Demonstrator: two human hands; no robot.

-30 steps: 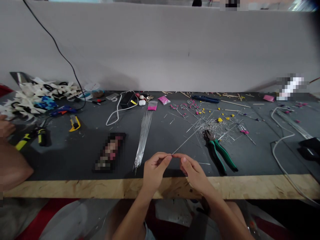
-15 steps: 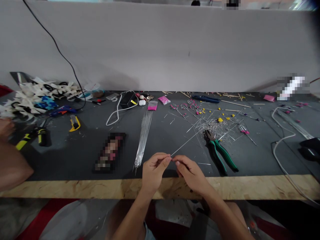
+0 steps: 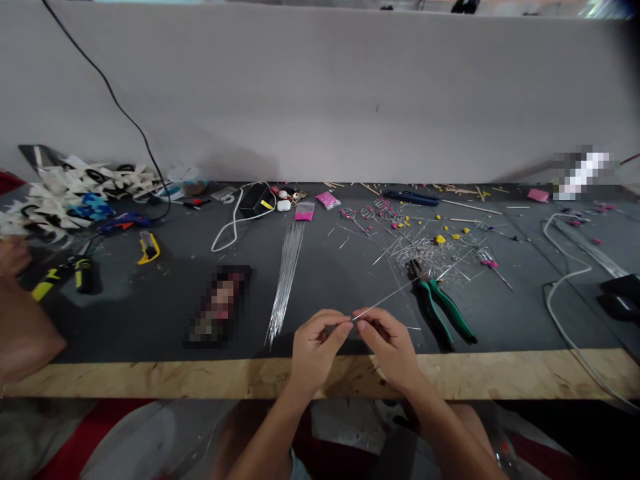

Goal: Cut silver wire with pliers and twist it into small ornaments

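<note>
My left hand (image 3: 320, 343) pinches the near end of a thin silvery wire (image 3: 385, 298) between thumb and forefinger. Close beside it, my right hand (image 3: 387, 341) has its thumb and fingers closed on the same wire. The wire slants up and right from the fingertips, over the table near the front edge. A bundle of straight wires (image 3: 287, 280) lies left of my hands. Green-handled pliers (image 3: 440, 307) rest to the right, jaws toward a pile of wire offcuts (image 3: 430, 255). What the fingertips cover is hidden.
Wire loops with pink bits (image 3: 367, 213) and small pink bags (image 3: 304, 212) lie farther back. A blurred-out dark object (image 3: 219, 307), a yellow cutter (image 3: 149, 247) and a glue gun (image 3: 125, 222) are on the left. Another person's arm (image 3: 27, 320) reaches in there. A white cable (image 3: 550, 287) runs down the right.
Both hands have shifted slightly right, with the wire's near end moving along. The right fingertips now close on the wire just beside the left ones.
</note>
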